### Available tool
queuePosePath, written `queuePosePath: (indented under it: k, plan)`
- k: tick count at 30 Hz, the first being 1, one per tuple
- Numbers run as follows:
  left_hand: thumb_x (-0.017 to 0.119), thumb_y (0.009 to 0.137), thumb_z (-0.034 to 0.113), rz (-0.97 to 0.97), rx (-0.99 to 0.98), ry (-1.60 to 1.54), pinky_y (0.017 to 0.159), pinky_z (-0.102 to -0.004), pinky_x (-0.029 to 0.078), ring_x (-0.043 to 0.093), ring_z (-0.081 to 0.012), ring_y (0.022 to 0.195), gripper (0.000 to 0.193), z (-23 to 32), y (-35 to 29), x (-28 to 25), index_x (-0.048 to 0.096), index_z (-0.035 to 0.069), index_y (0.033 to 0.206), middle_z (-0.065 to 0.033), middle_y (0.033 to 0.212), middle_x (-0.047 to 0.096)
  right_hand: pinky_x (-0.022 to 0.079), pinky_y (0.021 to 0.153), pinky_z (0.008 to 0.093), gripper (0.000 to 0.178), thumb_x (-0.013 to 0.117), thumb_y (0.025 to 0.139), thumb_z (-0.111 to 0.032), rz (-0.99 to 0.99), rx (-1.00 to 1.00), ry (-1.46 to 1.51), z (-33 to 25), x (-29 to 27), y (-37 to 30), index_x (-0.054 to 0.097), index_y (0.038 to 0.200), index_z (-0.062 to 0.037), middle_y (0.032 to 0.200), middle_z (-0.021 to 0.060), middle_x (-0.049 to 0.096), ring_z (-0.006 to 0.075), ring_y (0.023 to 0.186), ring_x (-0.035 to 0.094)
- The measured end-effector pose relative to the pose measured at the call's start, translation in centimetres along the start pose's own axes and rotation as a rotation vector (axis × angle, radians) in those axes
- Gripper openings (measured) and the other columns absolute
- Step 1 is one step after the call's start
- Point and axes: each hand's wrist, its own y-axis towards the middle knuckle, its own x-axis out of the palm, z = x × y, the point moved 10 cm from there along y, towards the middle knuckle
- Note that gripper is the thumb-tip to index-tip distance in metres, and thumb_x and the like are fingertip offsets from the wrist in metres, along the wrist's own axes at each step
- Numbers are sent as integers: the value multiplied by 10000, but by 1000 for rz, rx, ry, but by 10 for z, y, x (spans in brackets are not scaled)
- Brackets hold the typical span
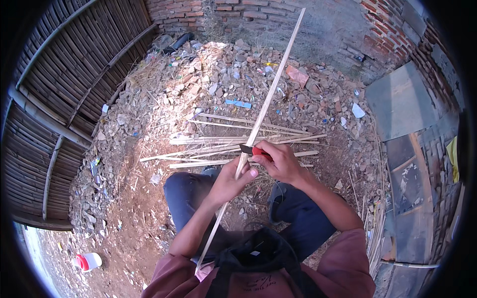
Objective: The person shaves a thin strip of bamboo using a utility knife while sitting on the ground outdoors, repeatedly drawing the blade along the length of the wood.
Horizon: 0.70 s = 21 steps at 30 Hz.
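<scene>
The left hand (229, 183) grips a long bamboo strip (268, 102) that runs diagonally from the lap toward the brick wall (238, 10). The right hand (282, 161) is closed around a red-handled knife (252, 150) (blade against the strip). More cut strips (218, 141) lie on the rubble-strewn ground (134, 208) just beyond.

White, red-capped plastic jar (88, 261) lower left, on dirt.

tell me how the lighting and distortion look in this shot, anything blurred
Head view: even daylight, soft shadows, no glare; fisheye bends the bamboo fence and brick wall toward a black rim; left hand, right hand and long bamboo strip are sharp.
</scene>
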Motion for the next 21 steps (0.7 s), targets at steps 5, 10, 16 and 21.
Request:
queuePosePath:
  k: [5,10,16,21]
  plan:
    - [712,1037,295,45,-38,-13,434,-213,268,365,5,508,265,0,-2,-4,539,102,1091,98,717,429,557,615,402,218,729,976,-264,-28,-55,27,-10,12,-1,663,1056,-72,830,108,738,313,719,743]
    - [679,1057,318,52,-57,-80,423,-218,261,359,4,491,261,6,-2,-1,547,94,1078,92,696,446,561,615,401,185,734,926,-173,-28,-49,-12,-10,15,-3,655,1062,-76,857,108,750,303,740,757]
    - [627,1080,382,34,-101,-61,413,-228,250,342,-5,467,294,2,-3,-1,566,95,1091,98,622,393,543,616,407,206,743,913,-148,-31,-32,16,-11,13,-4,657,1069,-45,832,133,708,338,714,728]
    - [549,1116,378,-43,-142,-177,403,-232,256,336,-19,450,280,-6,-5,3,569,100,1098,93,610,383,544,588,401,179,738,929,-210,24,-79,-35,-15,8,-1,669,1037,-85,845,96,734,299,696,736]
